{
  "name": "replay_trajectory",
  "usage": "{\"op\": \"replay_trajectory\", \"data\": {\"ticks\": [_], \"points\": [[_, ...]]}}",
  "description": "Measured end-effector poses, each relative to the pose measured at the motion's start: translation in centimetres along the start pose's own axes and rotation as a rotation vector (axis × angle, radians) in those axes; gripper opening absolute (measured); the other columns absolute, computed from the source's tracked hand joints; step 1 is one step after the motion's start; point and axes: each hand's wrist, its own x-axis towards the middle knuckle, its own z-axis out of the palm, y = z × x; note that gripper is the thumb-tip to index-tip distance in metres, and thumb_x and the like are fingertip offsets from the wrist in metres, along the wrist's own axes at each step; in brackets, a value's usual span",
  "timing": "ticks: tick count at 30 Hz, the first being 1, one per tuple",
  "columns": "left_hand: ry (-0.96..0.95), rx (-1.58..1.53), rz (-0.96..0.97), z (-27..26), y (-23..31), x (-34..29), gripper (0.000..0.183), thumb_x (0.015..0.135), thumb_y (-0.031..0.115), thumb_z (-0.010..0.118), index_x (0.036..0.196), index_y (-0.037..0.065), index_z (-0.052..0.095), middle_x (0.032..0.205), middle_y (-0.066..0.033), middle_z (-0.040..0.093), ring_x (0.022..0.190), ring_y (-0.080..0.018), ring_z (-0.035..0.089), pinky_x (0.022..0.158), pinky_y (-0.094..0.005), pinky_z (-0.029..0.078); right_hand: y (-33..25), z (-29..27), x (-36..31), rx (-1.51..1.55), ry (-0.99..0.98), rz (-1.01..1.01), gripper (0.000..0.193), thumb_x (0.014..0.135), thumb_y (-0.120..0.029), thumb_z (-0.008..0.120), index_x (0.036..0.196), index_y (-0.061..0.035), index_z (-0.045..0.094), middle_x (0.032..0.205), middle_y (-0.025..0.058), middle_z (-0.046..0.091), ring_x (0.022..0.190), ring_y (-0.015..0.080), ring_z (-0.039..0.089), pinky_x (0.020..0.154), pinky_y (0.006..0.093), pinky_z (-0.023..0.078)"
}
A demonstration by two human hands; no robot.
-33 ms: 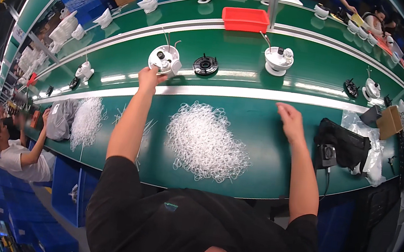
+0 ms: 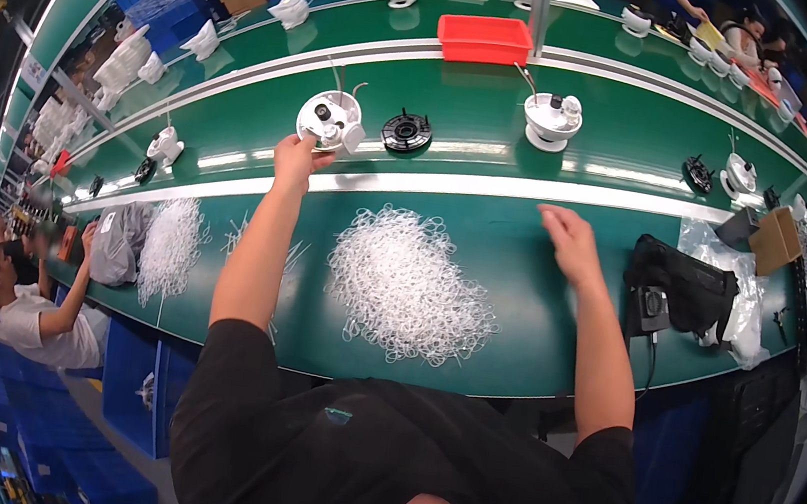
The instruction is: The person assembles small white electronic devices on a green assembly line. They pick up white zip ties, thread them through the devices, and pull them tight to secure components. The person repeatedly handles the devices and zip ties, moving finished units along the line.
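My left hand (image 2: 299,161) grips the near rim of a white round housing (image 2: 345,112), fingers closed on it. The housing has a black part inside and wires sticking up, and sits at the far side of the white strip. Just right of it lies a black round base (image 2: 407,133) with upright prongs. My right hand (image 2: 571,244) hovers over the green table with its fingers stretched out, holding nothing. Between my forearms spreads a heap of white looped ties (image 2: 409,288). Beyond my right hand stands another white housing (image 2: 550,129) with wires.
A red tray (image 2: 485,40) stands at the back beside a metal post. To the right lie a black bag (image 2: 686,287), clear plastic and a cardboard box (image 2: 775,240). At left are a second heap of ties (image 2: 173,244), a grey bag (image 2: 118,242) and a seated co-worker (image 2: 53,320).
My right hand has shifted slightly to the left. My left hand keeps its grip on the white housing. Some items on the far strip appear slightly further left.
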Motion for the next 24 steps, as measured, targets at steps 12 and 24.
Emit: {"op": "replay_trajectory", "data": {"ticks": [12,24], "points": [[-0.675,0.201,-0.154,12.5,-0.3,-15.5,0.030,0.093,0.008,0.056,0.119,-0.009,0.057,0.098,-0.0149,0.068,0.074,-0.0217,0.071,0.062,-0.0295,0.062,-8.1,4.1,1.1,0.045,0.085,-0.163,0.032,0.099,-0.028,0.055,0.113,-0.0032,0.068,0.096,0.0153,0.064,0.089,0.0311,0.062,0.081,0.0386,0.047],[-0.812,0.233,-0.320,17.6,-3.0,-18.0,0.035,0.093,0.008,0.058,0.121,-0.012,0.054,0.097,-0.0164,0.069,0.073,-0.0207,0.071,0.062,-0.0296,0.062,-5.4,-1.0,0.3,-0.221,0.142,-0.031,0.036,0.085,-0.027,0.075,0.103,0.0036,0.069,0.096,0.0141,0.067,0.080,0.0222,0.064,0.072,0.0342,0.051]]}}
